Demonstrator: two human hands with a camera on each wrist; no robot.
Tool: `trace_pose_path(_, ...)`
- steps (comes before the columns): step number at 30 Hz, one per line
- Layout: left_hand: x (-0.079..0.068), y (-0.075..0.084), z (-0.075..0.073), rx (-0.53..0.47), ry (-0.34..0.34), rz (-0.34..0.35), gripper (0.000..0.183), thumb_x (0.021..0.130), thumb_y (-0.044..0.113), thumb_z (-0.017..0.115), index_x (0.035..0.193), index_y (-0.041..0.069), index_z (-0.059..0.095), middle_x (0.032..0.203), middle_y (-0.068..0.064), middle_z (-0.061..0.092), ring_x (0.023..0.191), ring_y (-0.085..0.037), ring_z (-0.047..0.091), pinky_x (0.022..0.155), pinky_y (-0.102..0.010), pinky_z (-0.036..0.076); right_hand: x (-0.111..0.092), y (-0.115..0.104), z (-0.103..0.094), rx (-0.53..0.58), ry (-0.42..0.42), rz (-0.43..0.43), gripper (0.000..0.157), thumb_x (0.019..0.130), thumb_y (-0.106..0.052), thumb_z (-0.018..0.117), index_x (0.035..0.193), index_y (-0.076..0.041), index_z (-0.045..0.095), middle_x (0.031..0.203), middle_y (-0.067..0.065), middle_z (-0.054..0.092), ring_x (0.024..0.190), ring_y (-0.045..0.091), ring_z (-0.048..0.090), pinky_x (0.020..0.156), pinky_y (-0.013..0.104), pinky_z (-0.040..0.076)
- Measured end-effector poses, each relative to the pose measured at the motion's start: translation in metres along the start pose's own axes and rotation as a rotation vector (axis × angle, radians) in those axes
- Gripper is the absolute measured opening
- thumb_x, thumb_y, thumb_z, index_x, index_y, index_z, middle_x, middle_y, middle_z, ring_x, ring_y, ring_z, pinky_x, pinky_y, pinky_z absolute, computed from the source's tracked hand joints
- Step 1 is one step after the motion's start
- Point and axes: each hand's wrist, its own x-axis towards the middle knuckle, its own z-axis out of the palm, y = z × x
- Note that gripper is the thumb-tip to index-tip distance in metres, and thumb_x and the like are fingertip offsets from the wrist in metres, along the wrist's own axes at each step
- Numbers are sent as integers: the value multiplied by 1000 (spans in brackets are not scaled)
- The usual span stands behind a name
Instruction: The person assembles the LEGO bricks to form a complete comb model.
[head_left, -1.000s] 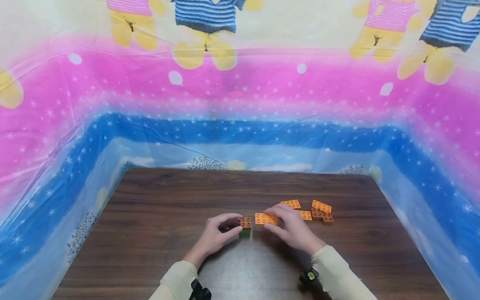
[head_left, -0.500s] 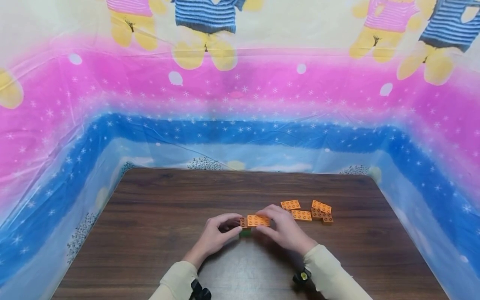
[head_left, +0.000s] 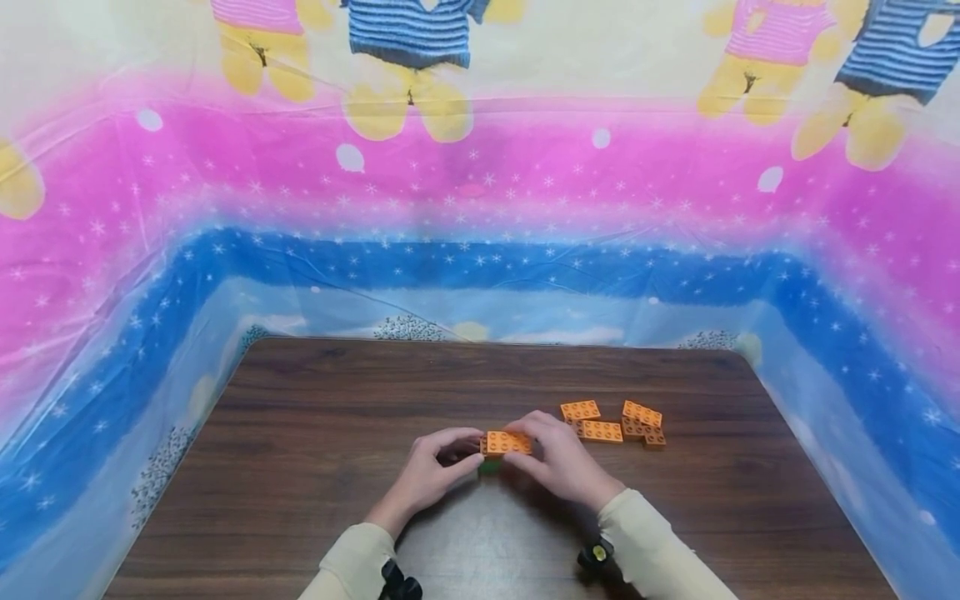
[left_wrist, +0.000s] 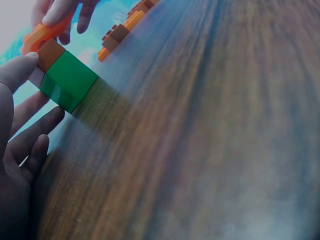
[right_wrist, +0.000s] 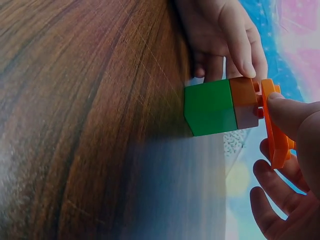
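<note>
A green block stands on the table with a brown brick on top of it. My left hand pinches the brown brick between thumb and fingers, steadying the stack from the left. From the right, my right hand holds a flat orange brick by thumb and fingers. In the right wrist view the orange brick lies slightly tilted right at the brown brick's studs, its outer end sticking out past the stack. Some of those studs still show in the gap.
To the right, farther back, lie more bricks: an orange one, another orange one with brown beneath, and a third orange one by brown bricks. A printed cloth hangs behind the wooden table.
My right hand has moved left with the orange brick, from beside the stack to over the brown brick, covering most of its top. My left hand has stayed in place.
</note>
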Motion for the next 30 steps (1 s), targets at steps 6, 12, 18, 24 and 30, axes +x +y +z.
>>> trace_pose_path(6,0,1,0,3,-2,-31,29,98,30,77,127,27,74,119,5,75,105,-18,73,86,-31,57,2,-2,2,12,-20,6,35,99,-28,76,130,-12,71,118,-6,69,103,9,63,81,36,55)
trace_pose_path(12,0,3,-1,4,1,-29,31,98,31,78,128,27,73,120,5,75,106,-18,73,86,-30,57,5,-2,2,2,-32,19,35,100,-29,76,131,-14,71,118,-8,68,102,6,62,80,30,54)
trace_pose_path(18,-1,4,-1,14,-2,-20,32,98,31,77,130,26,73,122,5,75,108,-19,73,87,-31,57,6,-2,3,4,-37,27,34,99,-29,76,130,-17,71,116,-9,67,99,5,61,78,31,55)
trace_pose_path(24,-1,3,-1,14,-8,-11,33,99,32,77,131,26,72,123,5,74,108,-19,73,88,-31,57,7,-2,4,-4,-39,18,33,100,-30,75,130,-17,72,115,-9,67,94,5,59,75,27,52)
trace_pose_path(30,0,1,-1,24,-7,-8,33,99,32,76,131,26,72,123,5,74,109,-20,73,89,-34,57,8,-2,3,-13,-52,24,33,100,-31,75,129,-17,72,113,-10,66,91,5,58,74,26,51)
